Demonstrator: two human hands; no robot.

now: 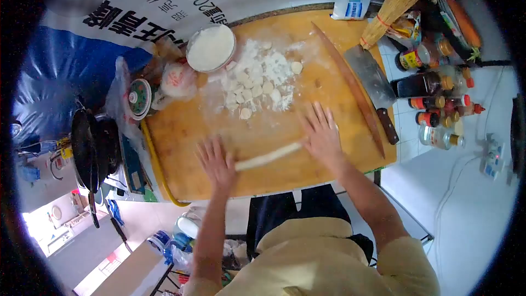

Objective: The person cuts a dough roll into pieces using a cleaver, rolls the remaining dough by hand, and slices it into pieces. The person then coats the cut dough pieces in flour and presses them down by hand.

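Note:
A long pale rope of dough [269, 157] lies on the wooden board [181, 131], slanting up towards the right. My left hand [217, 161] is flat over its left end, fingers spread and slightly blurred. Over the right end rests my right hand [322, 136], its fingers stretched out and also a little blurred. Both palms hide the tips of the rope. Beyond my hands, several small cut dough pieces [246, 94] sit in scattered white flour [276, 66]. A bowl of flour [211, 48] stands behind them on the left.
A thin wooden rolling pin [350, 85] and a cleaver [370, 74] lie along the right side. Past them are several sauce bottles [424, 85] and a straw brush [402, 3]. At the left edge are a green-patterned tin [140, 98], plastic bags [179, 79] and a dark pan [87, 151].

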